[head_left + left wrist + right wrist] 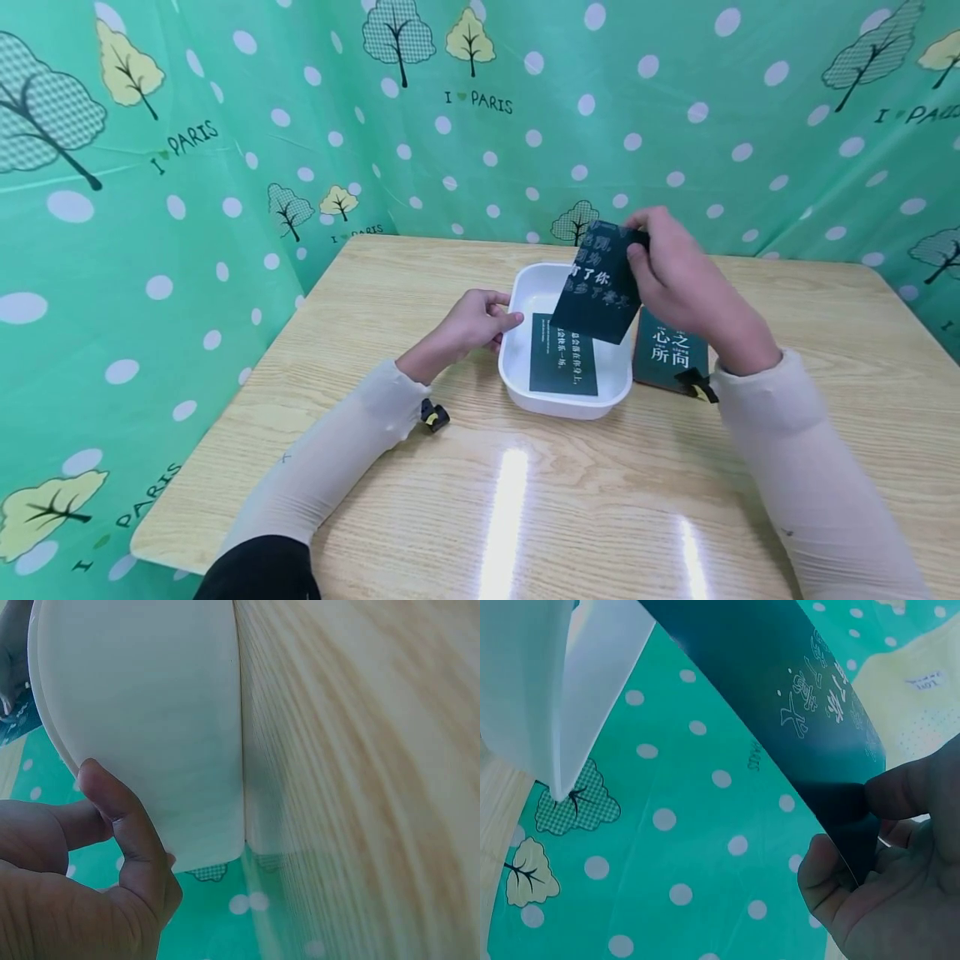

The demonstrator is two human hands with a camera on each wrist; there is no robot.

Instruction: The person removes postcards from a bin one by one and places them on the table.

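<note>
A white plastic basin (516,382) stands on the table, and a dark green card (551,375) with white lettering lies flat inside it. My left hand (474,321) pinches the basin's left rim between thumb and fingers; the left wrist view shows the basin's outer wall (150,735) beside that hand (120,862). Over the basin's right side, my right hand (667,271) holds up another dark green card (600,287), tilted, gripped near its upper right edge. In the right wrist view the thumb and fingers of the right hand (900,855) pinch this card (765,682).
Just right of the basin lies a stack or booklet of dark green cards (663,354) with white characters, partly behind my right wrist. The wooden table (405,517) ends at a green dotted curtain (525,150) behind and to the left.
</note>
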